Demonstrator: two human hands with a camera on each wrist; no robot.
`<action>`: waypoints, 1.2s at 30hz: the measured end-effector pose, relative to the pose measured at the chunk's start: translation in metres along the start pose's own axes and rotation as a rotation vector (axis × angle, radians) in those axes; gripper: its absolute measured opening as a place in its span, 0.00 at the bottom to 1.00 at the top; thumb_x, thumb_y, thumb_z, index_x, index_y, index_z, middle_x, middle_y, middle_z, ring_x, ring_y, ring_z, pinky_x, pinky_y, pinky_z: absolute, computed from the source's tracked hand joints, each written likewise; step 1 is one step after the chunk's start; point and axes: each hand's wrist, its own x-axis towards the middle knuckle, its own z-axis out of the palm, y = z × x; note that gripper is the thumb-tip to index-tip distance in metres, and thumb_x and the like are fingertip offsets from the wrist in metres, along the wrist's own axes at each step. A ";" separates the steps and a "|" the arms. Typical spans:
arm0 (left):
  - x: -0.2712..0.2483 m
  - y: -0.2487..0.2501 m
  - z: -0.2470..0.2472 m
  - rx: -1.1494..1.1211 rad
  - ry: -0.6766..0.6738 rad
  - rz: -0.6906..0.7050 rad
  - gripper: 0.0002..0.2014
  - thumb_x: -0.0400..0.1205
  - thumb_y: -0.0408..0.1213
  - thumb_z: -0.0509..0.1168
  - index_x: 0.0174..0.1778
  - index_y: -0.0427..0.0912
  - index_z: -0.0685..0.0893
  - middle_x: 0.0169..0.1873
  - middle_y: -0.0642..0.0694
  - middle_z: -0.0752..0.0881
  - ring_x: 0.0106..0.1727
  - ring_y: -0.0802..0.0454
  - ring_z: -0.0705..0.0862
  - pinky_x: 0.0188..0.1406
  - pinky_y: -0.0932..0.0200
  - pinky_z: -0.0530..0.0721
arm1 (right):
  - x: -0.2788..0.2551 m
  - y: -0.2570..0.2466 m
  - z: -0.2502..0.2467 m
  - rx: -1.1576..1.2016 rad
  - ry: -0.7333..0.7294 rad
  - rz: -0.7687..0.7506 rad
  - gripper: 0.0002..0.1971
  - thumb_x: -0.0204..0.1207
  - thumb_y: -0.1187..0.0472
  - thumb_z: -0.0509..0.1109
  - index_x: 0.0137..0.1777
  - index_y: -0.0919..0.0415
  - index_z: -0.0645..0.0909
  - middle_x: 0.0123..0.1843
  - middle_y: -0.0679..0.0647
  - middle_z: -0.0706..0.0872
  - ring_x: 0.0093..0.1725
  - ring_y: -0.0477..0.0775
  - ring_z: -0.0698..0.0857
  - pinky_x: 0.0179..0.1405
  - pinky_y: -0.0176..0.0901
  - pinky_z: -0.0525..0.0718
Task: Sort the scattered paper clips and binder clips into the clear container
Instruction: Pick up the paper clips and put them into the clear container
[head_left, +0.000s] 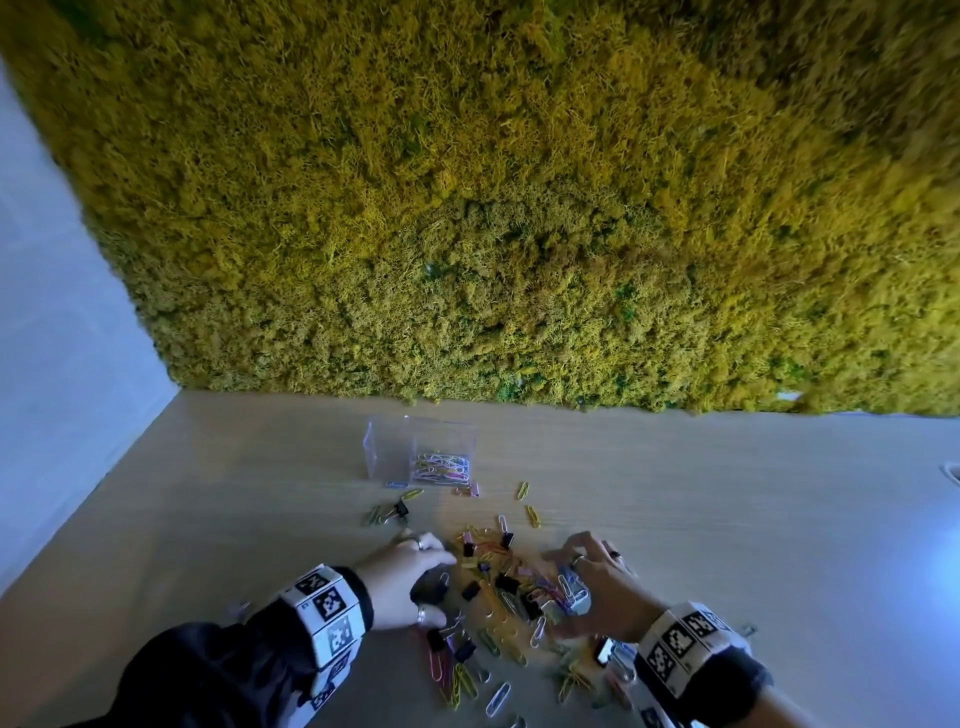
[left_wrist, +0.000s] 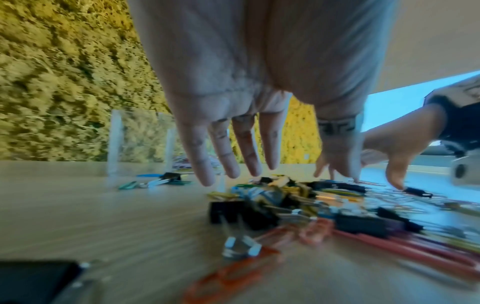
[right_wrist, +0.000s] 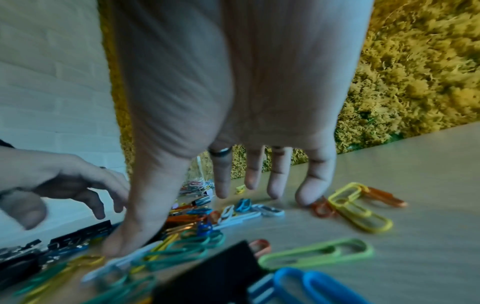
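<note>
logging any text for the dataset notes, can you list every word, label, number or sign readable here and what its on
No readable words, brands or numbers in any view.
Left wristband: black-and-white square code markers, patterns only; a tiny mark beside one is too small to read.
Right wristband: the same kind of markers, no legible text.
Ring on the left hand: a dark angular pattern, not letters.
Clear container, paper clips and binder clips: no print visible.

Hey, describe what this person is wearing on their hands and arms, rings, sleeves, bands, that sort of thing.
Both wrists carry white bands printed with black square marker patterns, over dark sleeves. The left hand wears rings, including a dark patterned band on the thumb. The right hand wears rings too, one a plain metallic band.
</note>
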 end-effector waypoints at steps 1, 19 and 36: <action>-0.003 0.006 0.000 0.021 -0.036 0.032 0.46 0.61 0.70 0.63 0.74 0.52 0.66 0.73 0.51 0.67 0.73 0.53 0.64 0.73 0.52 0.67 | -0.003 0.000 0.000 -0.007 -0.008 0.029 0.53 0.44 0.27 0.72 0.73 0.40 0.64 0.63 0.40 0.61 0.64 0.45 0.63 0.72 0.47 0.70; 0.002 0.014 0.011 0.215 -0.042 0.051 0.24 0.73 0.41 0.72 0.65 0.46 0.75 0.62 0.45 0.77 0.66 0.47 0.73 0.63 0.50 0.74 | -0.005 -0.027 0.008 0.060 -0.004 0.004 0.19 0.62 0.58 0.79 0.45 0.36 0.76 0.55 0.43 0.75 0.58 0.42 0.76 0.58 0.23 0.71; -0.032 -0.022 -0.009 -0.146 0.255 -0.227 0.17 0.79 0.30 0.62 0.64 0.46 0.78 0.47 0.51 0.82 0.40 0.62 0.80 0.37 0.78 0.75 | 0.004 -0.029 0.005 0.137 0.087 0.109 0.09 0.70 0.65 0.73 0.39 0.48 0.87 0.32 0.31 0.77 0.26 0.18 0.77 0.28 0.13 0.74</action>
